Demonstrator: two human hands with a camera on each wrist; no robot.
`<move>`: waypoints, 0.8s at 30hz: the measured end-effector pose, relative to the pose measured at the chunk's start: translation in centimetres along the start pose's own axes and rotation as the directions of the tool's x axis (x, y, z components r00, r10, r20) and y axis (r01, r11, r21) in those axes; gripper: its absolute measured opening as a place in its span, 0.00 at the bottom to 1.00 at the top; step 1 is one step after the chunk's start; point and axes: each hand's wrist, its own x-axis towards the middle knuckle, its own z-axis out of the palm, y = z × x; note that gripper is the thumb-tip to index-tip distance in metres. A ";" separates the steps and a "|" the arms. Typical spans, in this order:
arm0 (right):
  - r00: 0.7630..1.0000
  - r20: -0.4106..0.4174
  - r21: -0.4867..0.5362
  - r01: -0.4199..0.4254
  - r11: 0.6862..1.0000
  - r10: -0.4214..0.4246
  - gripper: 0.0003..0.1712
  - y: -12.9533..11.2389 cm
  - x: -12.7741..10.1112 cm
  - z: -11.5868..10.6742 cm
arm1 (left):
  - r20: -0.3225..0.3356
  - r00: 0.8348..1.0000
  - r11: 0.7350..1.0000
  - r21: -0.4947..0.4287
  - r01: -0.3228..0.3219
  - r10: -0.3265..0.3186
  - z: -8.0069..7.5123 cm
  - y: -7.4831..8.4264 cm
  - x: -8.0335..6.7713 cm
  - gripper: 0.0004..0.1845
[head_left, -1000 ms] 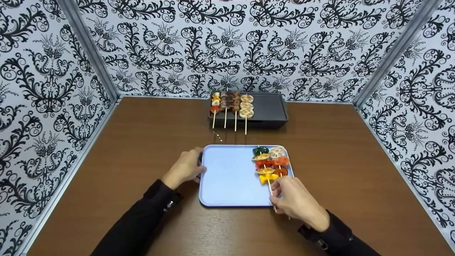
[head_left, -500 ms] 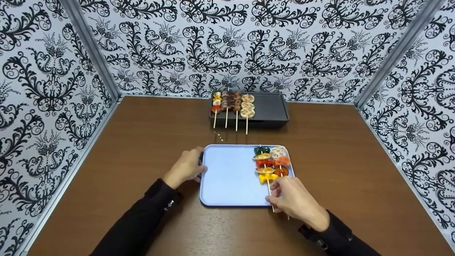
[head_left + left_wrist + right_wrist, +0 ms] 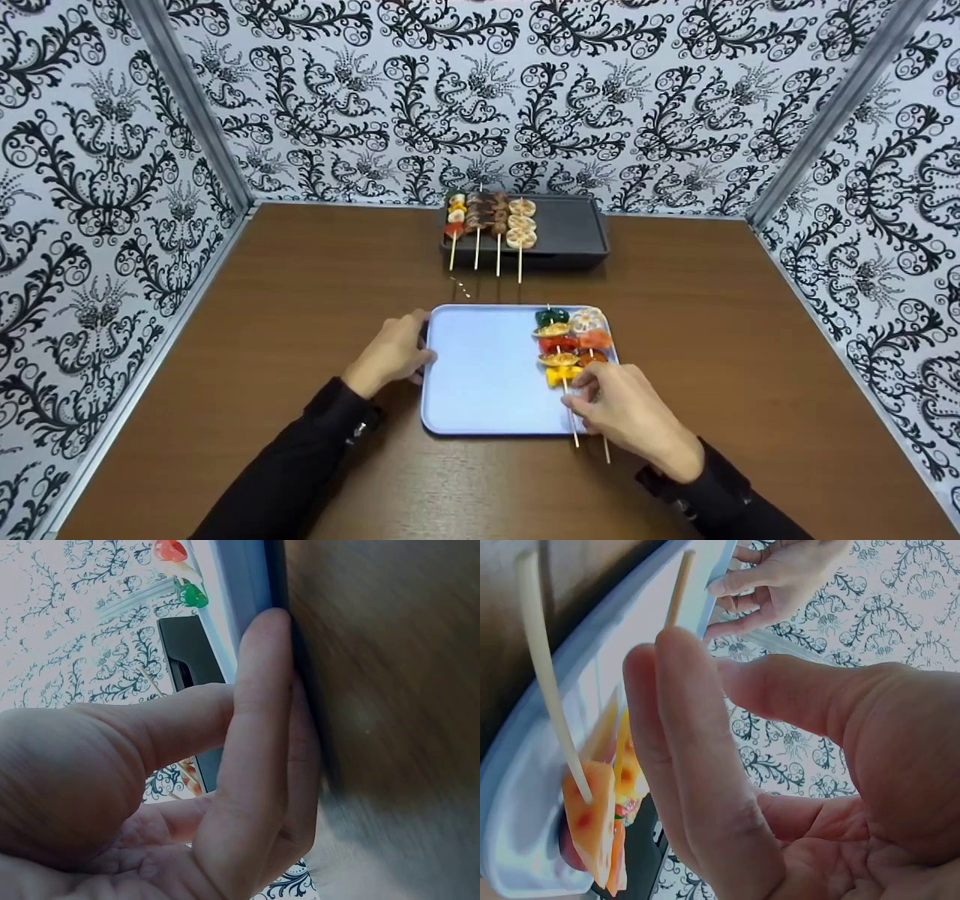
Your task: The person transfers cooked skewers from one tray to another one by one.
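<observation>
A light-blue tray [image 3: 480,375] lies on the table. My left hand [image 3: 390,352] holds its left edge, thumb at the rim and fingers along the side in the left wrist view [image 3: 255,742]. At the tray's right side lies a vegetable skewer [image 3: 557,345] with green, red and yellow pieces. Beside it, nearer the right rim, is a second skewer [image 3: 595,340] with a lotus root slice and orange pieces. My right hand [image 3: 630,412] is at the sticks, thumb and index finger parted around the first one. Both stick ends overhang the tray's front edge. The hand partly hides the second stick.
Behind the tray stands a black grill [image 3: 566,225]. Several skewers lie on its left half, among them meat ones [image 3: 480,211] and one of lotus root slices [image 3: 521,223]. Patterned walls [image 3: 480,97] enclose the brown table [image 3: 337,255] at the back and sides.
My right hand has slid slightly up the stick and its thumb and finger have loosened from it. The first skewer has shifted slightly left at its lower end. My left hand stays put.
</observation>
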 end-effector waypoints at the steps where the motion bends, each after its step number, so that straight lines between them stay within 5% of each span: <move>1: 1.000 -0.007 -0.007 0.003 1.000 -0.003 0.08 0.0 0.1 -0.1 | 0.000 1.000 1.000 -0.004 0.004 -0.004 0.0 0.0 0.0 0.39; 8: 0.998 -0.059 -0.060 -0.016 0.998 0.012 0.15 0.0 1.0 -0.8 | -0.008 1.000 1.000 0.006 -0.001 0.001 0.0 -0.1 0.1 0.38; 24: 0.979 -0.180 -0.069 0.081 0.994 -0.092 0.25 -0.1 4.0 -2.8 | -0.025 0.999 0.998 0.048 -0.032 0.034 0.1 0.0 0.1 0.36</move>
